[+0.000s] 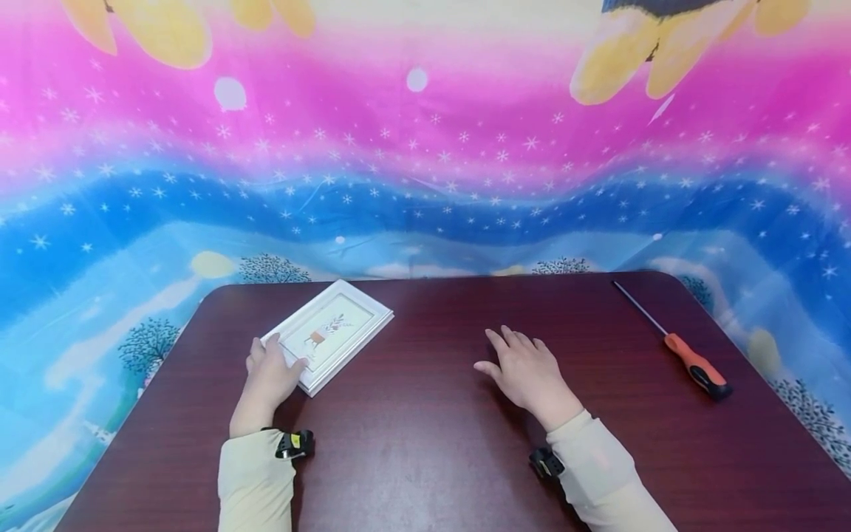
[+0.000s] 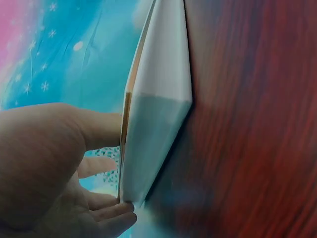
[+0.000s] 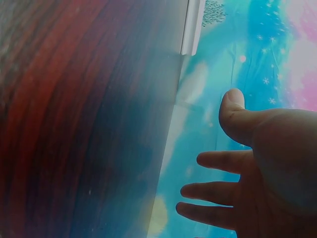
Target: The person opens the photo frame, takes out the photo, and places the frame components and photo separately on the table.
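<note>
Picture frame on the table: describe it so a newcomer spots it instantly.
In the head view, find the dark red table, then the left hand on its left side. That hand touches the white picture frame, face up and set diagonally. Unlike the orange and black screwdriver at the right, it is rectangular, with a small leafy motif inside.

Left grip (image 1: 269, 378) faces palm-down, right grip (image 1: 530, 373) hovers loosely spread.

White on the frame (image 1: 330, 332), orange and black on the screwdriver (image 1: 691, 360), red-brown grain on the table (image 1: 412, 414), snowflaked pink and blue on the cloth (image 1: 399, 162).
</note>
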The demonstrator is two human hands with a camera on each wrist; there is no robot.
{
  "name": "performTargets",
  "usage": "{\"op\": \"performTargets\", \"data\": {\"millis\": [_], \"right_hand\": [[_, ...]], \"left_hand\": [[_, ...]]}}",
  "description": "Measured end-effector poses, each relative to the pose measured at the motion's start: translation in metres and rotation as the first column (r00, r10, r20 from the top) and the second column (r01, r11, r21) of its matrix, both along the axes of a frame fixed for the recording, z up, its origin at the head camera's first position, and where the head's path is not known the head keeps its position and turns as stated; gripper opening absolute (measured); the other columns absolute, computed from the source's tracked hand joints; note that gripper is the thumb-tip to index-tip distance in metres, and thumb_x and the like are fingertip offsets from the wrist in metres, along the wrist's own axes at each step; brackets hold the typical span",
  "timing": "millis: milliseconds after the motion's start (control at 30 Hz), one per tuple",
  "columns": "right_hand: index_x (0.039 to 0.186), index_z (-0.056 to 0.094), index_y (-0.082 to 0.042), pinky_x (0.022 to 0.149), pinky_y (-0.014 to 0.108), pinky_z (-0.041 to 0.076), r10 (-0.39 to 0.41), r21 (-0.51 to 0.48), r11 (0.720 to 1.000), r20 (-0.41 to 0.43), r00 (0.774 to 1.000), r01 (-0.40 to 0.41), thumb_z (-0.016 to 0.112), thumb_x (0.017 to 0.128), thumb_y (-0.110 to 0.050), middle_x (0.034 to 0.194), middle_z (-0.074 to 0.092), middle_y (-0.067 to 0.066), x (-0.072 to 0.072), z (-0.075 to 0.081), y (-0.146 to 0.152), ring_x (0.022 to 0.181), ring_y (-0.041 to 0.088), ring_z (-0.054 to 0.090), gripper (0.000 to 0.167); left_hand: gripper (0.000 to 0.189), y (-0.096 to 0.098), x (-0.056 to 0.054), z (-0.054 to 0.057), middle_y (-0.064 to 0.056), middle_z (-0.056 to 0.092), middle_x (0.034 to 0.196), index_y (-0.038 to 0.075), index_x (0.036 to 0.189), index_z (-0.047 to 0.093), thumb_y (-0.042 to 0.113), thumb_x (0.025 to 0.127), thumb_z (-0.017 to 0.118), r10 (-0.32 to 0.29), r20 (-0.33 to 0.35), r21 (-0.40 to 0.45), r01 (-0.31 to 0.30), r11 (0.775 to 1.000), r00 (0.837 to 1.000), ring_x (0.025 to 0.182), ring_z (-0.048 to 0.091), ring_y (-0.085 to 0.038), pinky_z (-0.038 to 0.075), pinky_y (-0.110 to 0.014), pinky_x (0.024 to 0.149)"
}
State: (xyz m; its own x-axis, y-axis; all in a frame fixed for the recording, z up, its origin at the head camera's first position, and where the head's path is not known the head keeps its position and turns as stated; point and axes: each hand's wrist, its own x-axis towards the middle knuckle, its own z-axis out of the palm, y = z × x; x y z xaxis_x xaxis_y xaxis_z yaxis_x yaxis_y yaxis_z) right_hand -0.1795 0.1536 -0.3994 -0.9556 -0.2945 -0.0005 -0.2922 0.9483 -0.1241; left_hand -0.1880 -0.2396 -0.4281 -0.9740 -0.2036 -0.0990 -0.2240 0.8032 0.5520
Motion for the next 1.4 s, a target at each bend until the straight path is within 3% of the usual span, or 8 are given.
{"op": "performTargets", "data": {"millis": [433,633,933,1400], "right_hand": [[0.149,0.044,-0.006,0.107,0.06,0.034,0.004,-0.001,1.0,-0.008,1.0,-0.004,0.053,0.1,-0.045,0.148,0.043,0.024,0.0,-0.002,0.0,0.134,0.04,0.044,0.063],[0.148,0.045,-0.006,0.106,0.06,0.035,0.003,-0.002,1.0,-0.007,1.0,-0.003,0.053,0.1,-0.045,0.147,0.044,0.025,0.0,-0.001,0.0,0.133,0.04,0.045,0.062],[0.146,0.047,-0.006,0.107,0.06,0.034,-0.009,-0.002,1.0,0.004,1.0,0.009,0.053,0.1,-0.046,0.147,0.045,0.025,0.0,-0.001,0.001,0.133,0.04,0.045,0.062],[0.143,0.051,-0.004,0.106,0.059,0.036,-0.012,0.008,1.0,0.0,1.0,0.012,0.051,0.101,-0.047,0.144,0.048,0.025,0.001,0.001,0.003,0.133,0.04,0.046,0.06]], "left_hand": [[0.074,0.026,-0.006,-0.003,-0.045,0.003,0.151,-0.015,0.148,0.021,0.02,0.097,0.062,-0.098,-0.024,-0.075,0.096,0.993,0.995,0.137,0.014,-0.06,0.03,-0.066,0.106],[0.07,0.044,-0.007,-0.002,-0.046,0.008,0.15,-0.014,0.146,0.028,0.023,0.097,0.061,-0.15,-0.047,-0.138,0.142,0.98,0.988,0.136,0.02,-0.06,0.035,-0.067,0.102],[0.071,0.072,-0.005,-0.002,-0.043,0.011,0.152,-0.01,0.146,0.035,0.03,0.096,0.064,-0.211,-0.052,-0.166,0.2,0.966,0.976,0.137,0.026,-0.056,0.04,-0.065,0.098],[0.069,0.1,0.0,0.001,-0.04,0.017,0.153,-0.005,0.145,0.043,0.036,0.095,0.066,-0.303,-0.061,-0.163,0.29,0.943,0.951,0.138,0.029,-0.052,0.036,-0.061,0.105]]}}
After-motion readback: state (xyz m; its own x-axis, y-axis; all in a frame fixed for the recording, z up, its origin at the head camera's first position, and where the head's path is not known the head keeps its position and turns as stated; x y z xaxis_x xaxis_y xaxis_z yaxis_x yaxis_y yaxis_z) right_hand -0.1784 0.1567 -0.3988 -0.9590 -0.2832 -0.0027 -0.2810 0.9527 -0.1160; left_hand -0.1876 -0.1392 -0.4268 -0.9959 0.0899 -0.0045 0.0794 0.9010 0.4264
